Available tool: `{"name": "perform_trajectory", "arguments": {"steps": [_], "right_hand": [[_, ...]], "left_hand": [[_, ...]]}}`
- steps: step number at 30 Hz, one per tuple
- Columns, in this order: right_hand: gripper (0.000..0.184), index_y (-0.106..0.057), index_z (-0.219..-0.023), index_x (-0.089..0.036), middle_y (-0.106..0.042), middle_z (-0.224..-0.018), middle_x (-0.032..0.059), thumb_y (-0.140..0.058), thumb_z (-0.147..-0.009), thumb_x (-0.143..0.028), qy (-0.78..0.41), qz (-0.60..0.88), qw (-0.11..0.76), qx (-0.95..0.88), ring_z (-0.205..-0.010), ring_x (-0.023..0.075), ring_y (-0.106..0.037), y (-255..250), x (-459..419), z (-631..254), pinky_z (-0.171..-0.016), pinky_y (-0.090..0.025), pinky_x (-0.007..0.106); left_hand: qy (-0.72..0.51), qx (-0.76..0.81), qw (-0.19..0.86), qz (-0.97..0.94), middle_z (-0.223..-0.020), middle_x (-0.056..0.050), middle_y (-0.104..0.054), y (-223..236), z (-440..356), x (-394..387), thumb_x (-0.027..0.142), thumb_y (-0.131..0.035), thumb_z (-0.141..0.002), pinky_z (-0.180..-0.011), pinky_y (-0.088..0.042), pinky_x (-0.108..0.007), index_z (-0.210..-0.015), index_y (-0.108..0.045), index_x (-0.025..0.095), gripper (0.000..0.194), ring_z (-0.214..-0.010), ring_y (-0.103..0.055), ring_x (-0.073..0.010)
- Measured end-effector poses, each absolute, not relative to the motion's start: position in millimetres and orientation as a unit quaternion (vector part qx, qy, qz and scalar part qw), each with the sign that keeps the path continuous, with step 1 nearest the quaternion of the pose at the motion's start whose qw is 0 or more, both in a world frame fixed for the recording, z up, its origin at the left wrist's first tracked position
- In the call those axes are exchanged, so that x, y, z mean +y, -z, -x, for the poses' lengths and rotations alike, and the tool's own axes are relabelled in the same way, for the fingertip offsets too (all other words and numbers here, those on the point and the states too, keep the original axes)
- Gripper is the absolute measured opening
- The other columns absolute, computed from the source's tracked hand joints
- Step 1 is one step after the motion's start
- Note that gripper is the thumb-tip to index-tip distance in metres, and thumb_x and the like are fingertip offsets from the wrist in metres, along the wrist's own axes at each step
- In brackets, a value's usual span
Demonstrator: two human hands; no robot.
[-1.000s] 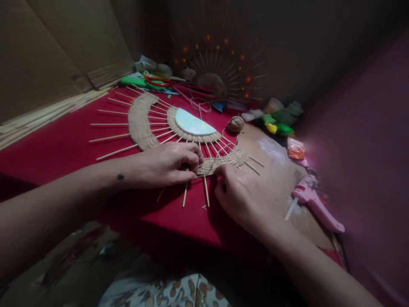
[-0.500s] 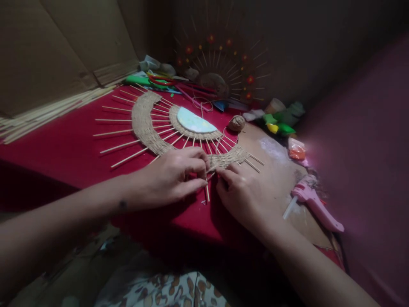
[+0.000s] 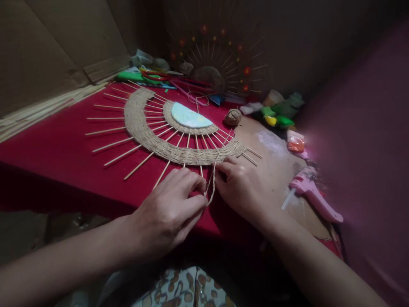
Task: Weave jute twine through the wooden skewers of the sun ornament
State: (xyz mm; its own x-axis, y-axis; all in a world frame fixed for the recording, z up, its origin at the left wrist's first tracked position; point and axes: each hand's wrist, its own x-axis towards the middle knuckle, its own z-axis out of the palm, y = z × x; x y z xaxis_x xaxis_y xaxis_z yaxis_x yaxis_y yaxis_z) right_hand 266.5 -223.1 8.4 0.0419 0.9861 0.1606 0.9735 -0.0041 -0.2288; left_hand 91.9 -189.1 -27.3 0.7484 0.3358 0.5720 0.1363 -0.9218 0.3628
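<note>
A half-round woven piece of thin sticks and tan twine lies on the red cloth, with a pale blue half-disc at its centre. My left hand is closed in front of its outer band, pinching a strand of twine that loops down over the band. Just right of that strand, my right hand has its fingers curled against the band's outer edge; its fingertips are partly hidden. Behind the piece sits a small ball of twine.
On the right lies a pink glue gun on a brown board. Loose sticks run along the cardboard at left. Scissors and craft scraps are at the back, before a flower-decorated stick piece. Coloured clay packets stand back right.
My left hand has pulled away from the band towards me, drawing the twine out in a loop. My right hand stays at the band's edge. The view has shifted slightly.
</note>
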Motion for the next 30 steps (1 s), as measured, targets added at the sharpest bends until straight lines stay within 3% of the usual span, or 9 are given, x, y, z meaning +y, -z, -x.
{"name": "perform_trajectory", "arguments": {"steps": [9,16,20,30], "right_hand": [[0.023,-0.072,-0.081,-0.012,-0.065,-0.079,0.0085,-0.049,-0.081,-0.008,-0.025,0.695,0.162,-0.700,-0.072,0.0161,-0.055,-5.4,-224.6,-270.0,-0.067,-0.041,0.030],[0.024,-0.071,-0.087,-0.012,-0.067,-0.084,0.0099,-0.048,-0.081,-0.011,-0.014,0.693,0.167,-0.701,-0.074,0.0184,-0.058,-0.8,-223.7,-272.7,-0.066,-0.041,0.031],[0.024,-0.068,-0.094,-0.012,-0.069,-0.087,0.0107,-0.049,-0.079,-0.010,-0.008,0.703,0.154,-0.694,-0.079,0.0210,-0.060,-2.8,-225.0,-273.0,-0.067,-0.041,0.032],[0.039,-0.057,-0.116,-0.013,-0.068,-0.082,0.0087,-0.046,-0.078,-0.009,-0.024,0.734,0.106,-0.670,-0.071,0.0202,-0.059,-8.0,-225.0,-271.8,-0.061,-0.037,0.031]], "left_hand": [[-0.300,0.130,0.087,-0.941,-0.078,-0.006,-0.052,23.7,-89.6,-194.2,0.010,-0.051,-0.086,-0.066,-0.032,-0.034,-0.078,-0.064,0.013,0.016,-0.073,-0.040,-0.0168],[-0.291,0.252,0.143,-0.912,-0.083,-0.006,-0.052,7.2,-82.0,-166.5,0.021,-0.045,-0.088,-0.073,-0.039,-0.032,-0.074,-0.058,0.016,0.020,-0.081,-0.048,-0.0177],[-0.284,0.338,0.203,-0.874,-0.082,-0.004,-0.056,-2.9,-79.6,-132.8,0.028,-0.047,-0.084,-0.068,-0.041,-0.030,-0.076,-0.057,0.016,0.018,-0.075,-0.052,-0.0164],[-0.220,0.379,0.168,-0.883,-0.082,-0.006,-0.060,4.5,-69.3,-102.2,0.036,-0.044,-0.081,-0.071,-0.041,-0.033,-0.077,-0.060,0.017,0.025,-0.074,-0.054,-0.0179]]}}
